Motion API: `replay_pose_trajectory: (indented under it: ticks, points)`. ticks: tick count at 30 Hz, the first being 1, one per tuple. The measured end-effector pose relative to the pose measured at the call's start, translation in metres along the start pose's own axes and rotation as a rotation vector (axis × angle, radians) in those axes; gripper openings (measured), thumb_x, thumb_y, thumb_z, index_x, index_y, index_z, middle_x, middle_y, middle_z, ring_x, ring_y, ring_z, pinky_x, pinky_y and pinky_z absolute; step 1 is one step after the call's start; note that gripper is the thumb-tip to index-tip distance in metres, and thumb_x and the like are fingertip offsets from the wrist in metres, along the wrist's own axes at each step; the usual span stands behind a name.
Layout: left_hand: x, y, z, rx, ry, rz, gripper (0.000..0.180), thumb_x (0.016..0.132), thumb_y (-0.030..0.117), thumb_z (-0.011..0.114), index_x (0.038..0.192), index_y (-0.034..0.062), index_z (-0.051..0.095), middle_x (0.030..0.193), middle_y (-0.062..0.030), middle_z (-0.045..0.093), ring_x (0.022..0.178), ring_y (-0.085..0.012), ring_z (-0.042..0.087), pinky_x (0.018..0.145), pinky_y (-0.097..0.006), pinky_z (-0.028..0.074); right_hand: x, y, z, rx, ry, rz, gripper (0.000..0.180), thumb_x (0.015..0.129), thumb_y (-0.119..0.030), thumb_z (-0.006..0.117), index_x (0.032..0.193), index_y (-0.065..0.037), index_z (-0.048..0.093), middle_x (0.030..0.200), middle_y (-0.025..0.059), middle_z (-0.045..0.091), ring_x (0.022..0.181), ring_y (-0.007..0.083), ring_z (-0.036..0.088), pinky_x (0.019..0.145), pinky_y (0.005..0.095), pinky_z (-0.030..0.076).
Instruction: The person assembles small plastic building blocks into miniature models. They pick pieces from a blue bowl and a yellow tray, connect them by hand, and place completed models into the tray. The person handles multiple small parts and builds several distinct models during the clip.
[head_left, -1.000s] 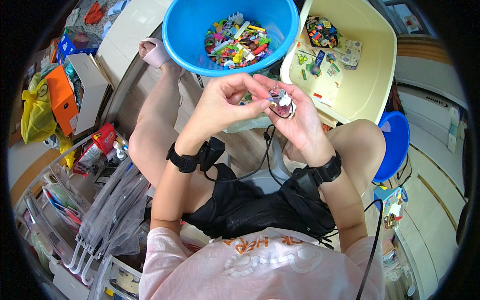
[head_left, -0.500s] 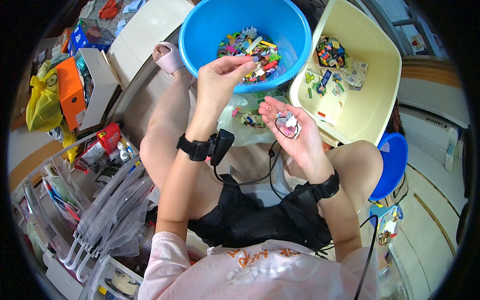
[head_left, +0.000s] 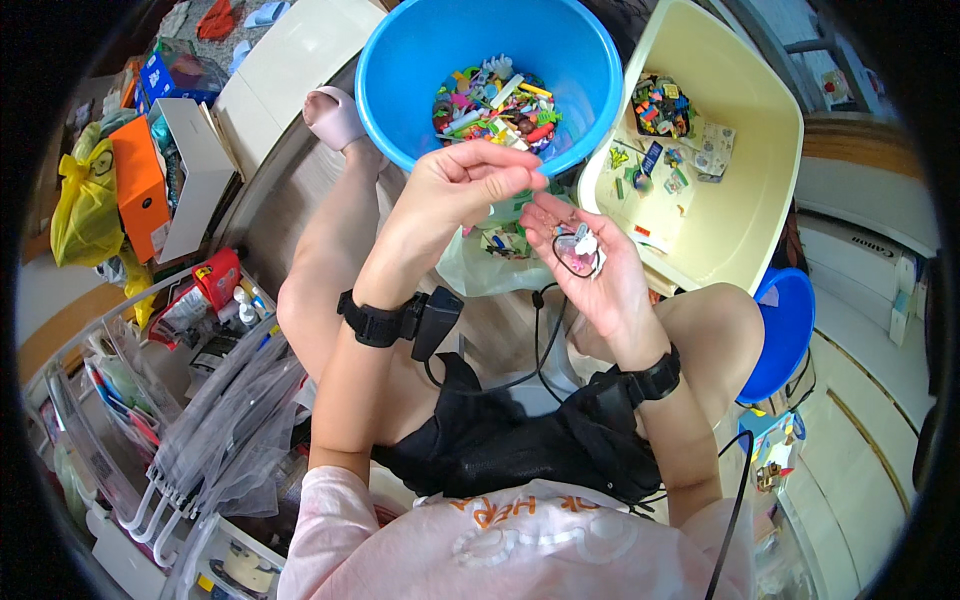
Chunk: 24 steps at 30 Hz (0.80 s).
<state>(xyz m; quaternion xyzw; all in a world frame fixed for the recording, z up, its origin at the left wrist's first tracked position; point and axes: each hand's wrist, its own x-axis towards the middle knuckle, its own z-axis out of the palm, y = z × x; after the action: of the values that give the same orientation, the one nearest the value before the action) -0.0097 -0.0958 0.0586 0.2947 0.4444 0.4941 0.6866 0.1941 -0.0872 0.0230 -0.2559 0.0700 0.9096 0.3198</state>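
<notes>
My left hand (head_left: pixel 470 188) is held in front of the blue basin (head_left: pixel 390 130), thumb and fingertips drawn together beside the fingers of my other hand. Whatever may be between those fingertips is too small to make out. Palm up and cupped, my right hand (head_left: pixel 615 290) carries a little heap of small trinkets (head_left: pixel 578 245), white, pink and clear, with a thin black loop around them. In the basin lies a pile of many-coloured small plastic toys (head_left: pixel 500 100). Below my hands sits a translucent plastic bag (head_left: pixel 470 262) with more small pieces.
A cream tub (head_left: pixel 740 215) at the right holds a black tray of bricks (head_left: pixel 664 105) and scattered pieces. A smaller blue tub (head_left: pixel 787 340) stands by my right knee. At left are a yellow bag (head_left: pixel 85 205), an orange box (head_left: pixel 140 190) and clear plastic bags on hangers (head_left: pixel 215 425).
My left hand has come down and right, from over the basin with a tiny piece in its pinch to beside my right fingers. The right hand has barely moved.
</notes>
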Motion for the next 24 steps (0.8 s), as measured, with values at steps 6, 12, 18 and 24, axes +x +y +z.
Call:
replay_pose_trajectory:
  ticks: [6,12,18,24]
  points:
    - [-0.017,-0.007,0.019,0.899,-0.077,0.354,0.014,0.078,0.007,0.075,0.092,0.0050,0.071,0.087,-0.0037,0.070,0.077,-0.0108,0.063,0.067,-0.025,0.049,0.002,0.000,0.000,0.018,0.020,-0.003,0.048,0.100,-0.019,0.028,0.129,0.016,0.044,0.124,0.0247,0.057,0.113,0.0333,0.058,0.098,0.0395,0.049]
    - [-0.024,-0.010,0.028,1.069,-0.036,0.350,0.020,0.071,0.010,0.078,0.090,0.0077,0.072,0.085,-0.0031,0.065,0.073,-0.0143,0.063,0.066,-0.027,0.051,0.000,0.003,0.005,-0.074,0.007,-0.032,0.049,0.100,-0.022,0.029,0.130,0.013,0.045,0.120,0.0220,0.060,0.106,0.0301,0.060,0.093,0.0368,0.050]
    - [-0.018,-0.019,0.032,1.157,-0.055,0.469,0.022,0.068,0.012,0.079,0.088,0.0080,0.071,0.089,-0.0021,0.064,0.071,-0.0134,0.068,0.062,-0.026,0.053,0.003,0.001,-0.005,0.077,-0.198,0.051,0.044,0.100,-0.020,0.032,0.127,0.012,0.049,0.103,0.0146,0.062,0.092,0.0222,0.061,0.085,0.0311,0.053]
    - [-0.018,-0.018,0.032,1.109,-0.083,0.399,0.019,0.067,0.010,0.078,0.084,0.0079,0.070,0.090,-0.0017,0.064,0.072,-0.0143,0.068,0.063,-0.027,0.054,0.002,0.005,-0.004,-0.098,0.045,-0.022,0.044,0.101,-0.020,0.032,0.126,0.011,0.049,0.105,0.0151,0.061,0.093,0.0231,0.062,0.087,0.0332,0.054]
